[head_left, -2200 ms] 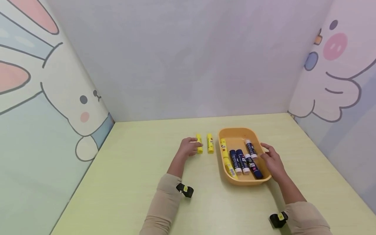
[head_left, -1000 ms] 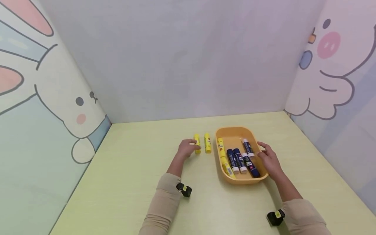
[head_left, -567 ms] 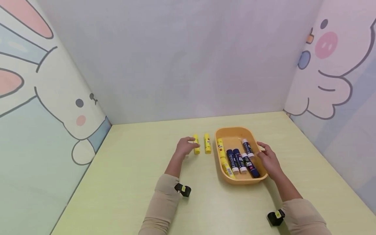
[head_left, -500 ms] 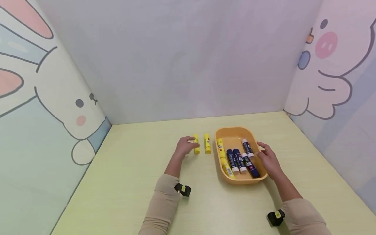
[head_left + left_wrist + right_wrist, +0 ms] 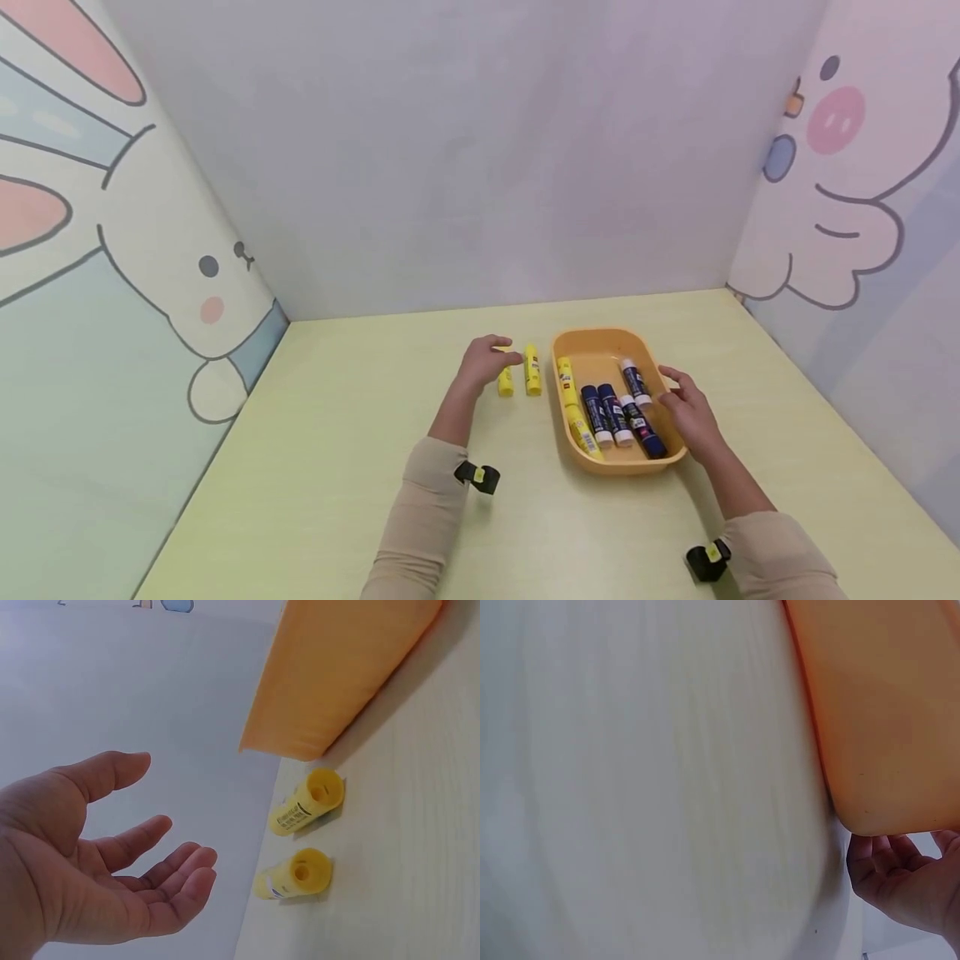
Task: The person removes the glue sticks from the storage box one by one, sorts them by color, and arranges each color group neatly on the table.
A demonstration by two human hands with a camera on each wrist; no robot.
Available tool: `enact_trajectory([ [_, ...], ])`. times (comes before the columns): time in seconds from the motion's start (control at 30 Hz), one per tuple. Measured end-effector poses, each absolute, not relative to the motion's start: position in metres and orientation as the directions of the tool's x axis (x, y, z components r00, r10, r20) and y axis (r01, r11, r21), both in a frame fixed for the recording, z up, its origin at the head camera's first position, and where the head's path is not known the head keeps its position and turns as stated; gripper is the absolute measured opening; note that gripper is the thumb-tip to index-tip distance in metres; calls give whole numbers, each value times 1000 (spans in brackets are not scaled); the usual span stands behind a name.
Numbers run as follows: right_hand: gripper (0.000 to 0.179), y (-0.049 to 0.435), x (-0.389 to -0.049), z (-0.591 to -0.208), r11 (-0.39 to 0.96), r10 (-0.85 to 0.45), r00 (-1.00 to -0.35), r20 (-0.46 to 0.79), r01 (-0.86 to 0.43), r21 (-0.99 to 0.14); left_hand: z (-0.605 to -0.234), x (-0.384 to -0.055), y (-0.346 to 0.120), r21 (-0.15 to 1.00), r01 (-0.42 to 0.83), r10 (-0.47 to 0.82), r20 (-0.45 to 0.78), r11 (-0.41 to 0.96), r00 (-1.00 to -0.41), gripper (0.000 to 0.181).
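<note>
Yellow glue sticks (image 5: 533,371), two of them, lie on the table (image 5: 337,433) just to the left of the orange tray (image 5: 622,468). Their long axes run away from the person, nearly parallel to each other and roughly along the tray's left wall; the inner stick is near this wall, and the outer stick (image 5: 506,383) is a little farther from the tray. Of the two hands, the left hand (image 5: 483,362) is clearly nearer to the pair: it is on their side away from the tray, so from this hand the sticks lie in the tray's direction. It holds nothing; the fingers are loosely bent and the thumb stands apart. In the head view it hides the far part of the outer stick, but the left wrist view shows no contact. For the right hand (image 5: 692,417) the sticks are across the tray, whose right side it grips, as it seems, with the thumb at the rim and the fingers outside. Inside the tray, two more yellow sticks (image 5: 566,381) rest along the left wall, and four dark blue sticks (image 5: 615,414) lie to the right of them.
</note>
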State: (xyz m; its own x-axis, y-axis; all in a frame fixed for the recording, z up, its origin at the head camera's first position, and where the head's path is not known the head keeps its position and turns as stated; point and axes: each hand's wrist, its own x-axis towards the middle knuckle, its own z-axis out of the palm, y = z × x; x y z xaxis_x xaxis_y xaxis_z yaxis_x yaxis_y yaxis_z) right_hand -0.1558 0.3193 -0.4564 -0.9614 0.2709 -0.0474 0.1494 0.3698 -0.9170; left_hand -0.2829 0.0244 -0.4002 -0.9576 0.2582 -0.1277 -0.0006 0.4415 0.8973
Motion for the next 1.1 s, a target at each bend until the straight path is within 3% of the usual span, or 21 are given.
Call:
enact_trajectory([
  [0.7, 50, 321, -154, -459, 376, 282, -957, -68, 175, -910, -377, -271, 61, 925, 8, 330, -128, 381, -935, 45],
  [1.1, 51, 322, -155, -457, 417, 289, -956, -50, 173, -892, -380, -262, 82, 963, -19, 378, -123, 267, -918, 50],
])
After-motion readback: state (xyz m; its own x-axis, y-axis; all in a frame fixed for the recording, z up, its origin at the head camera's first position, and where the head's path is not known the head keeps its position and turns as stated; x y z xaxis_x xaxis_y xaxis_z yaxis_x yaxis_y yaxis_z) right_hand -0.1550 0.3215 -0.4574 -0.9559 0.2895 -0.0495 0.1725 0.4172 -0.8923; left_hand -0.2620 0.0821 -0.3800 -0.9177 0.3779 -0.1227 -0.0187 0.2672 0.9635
